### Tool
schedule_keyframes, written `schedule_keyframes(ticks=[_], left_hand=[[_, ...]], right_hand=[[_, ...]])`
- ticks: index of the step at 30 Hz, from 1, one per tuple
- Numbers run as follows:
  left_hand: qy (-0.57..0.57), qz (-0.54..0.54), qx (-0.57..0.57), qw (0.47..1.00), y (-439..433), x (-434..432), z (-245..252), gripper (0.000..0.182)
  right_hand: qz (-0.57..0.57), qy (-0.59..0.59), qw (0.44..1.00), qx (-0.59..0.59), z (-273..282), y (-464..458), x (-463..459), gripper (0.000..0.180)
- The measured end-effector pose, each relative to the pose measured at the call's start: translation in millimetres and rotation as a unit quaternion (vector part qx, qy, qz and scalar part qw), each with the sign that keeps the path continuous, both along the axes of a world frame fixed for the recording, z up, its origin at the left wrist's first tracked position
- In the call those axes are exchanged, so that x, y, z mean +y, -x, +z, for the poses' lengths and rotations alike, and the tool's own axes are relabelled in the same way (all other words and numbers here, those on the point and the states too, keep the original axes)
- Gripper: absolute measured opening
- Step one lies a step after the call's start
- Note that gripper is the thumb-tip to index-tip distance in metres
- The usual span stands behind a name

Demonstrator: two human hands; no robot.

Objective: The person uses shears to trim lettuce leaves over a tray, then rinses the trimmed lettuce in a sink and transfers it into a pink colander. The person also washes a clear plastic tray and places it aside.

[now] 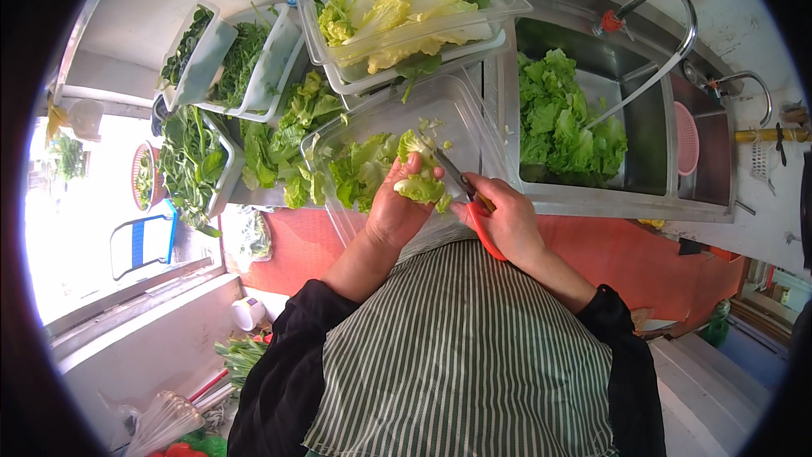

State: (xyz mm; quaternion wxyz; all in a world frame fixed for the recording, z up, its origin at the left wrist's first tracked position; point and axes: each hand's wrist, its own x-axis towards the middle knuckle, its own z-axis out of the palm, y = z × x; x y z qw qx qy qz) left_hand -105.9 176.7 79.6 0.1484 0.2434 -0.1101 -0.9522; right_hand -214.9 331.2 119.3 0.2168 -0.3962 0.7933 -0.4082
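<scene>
Red-handled scissors [485, 231] are in my right hand [507, 219], their blades pointing up and left to the leaves in my left hand. My left hand [403, 203] grips small pale-green lettuce leaves [420, 189] between thumb and fingers. Both hands are over a clear plastic tray [453, 98], where cut lettuce leaves [365, 168] lie at the left and small cut bits lie near the blades. More leafy lettuce [279, 152] rests on the metal counter left of the tray.
Behind the tray, a clear container [406, 32] holds yellow-green cabbage leaves. White bins [269, 70] of greens stand at the left. At the right, a steel sink [644, 139] holds green lettuce [564, 120], with a curved faucet [685, 32] and hose above. A pink basket [686, 138] sits in the farther basin.
</scene>
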Motion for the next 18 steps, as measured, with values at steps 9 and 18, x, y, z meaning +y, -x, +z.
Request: schedule_keyframes(ticks=[9, 18], left_hand=[[-0.005, -0.026, -0.029, 0.999, -10.8, -19.5, -9.6, 0.030], [0.021, -0.020, -0.035, 0.999, -6.8, -17.2, -4.2, 0.046]], right_hand=[[-0.039, -0.038, 0.993, -0.107, -12.5, 8.7, 19.8, 0.041], [-0.040, -0.011, 0.991, -0.128, -16.9, 7.2, 30.4, 0.043]])
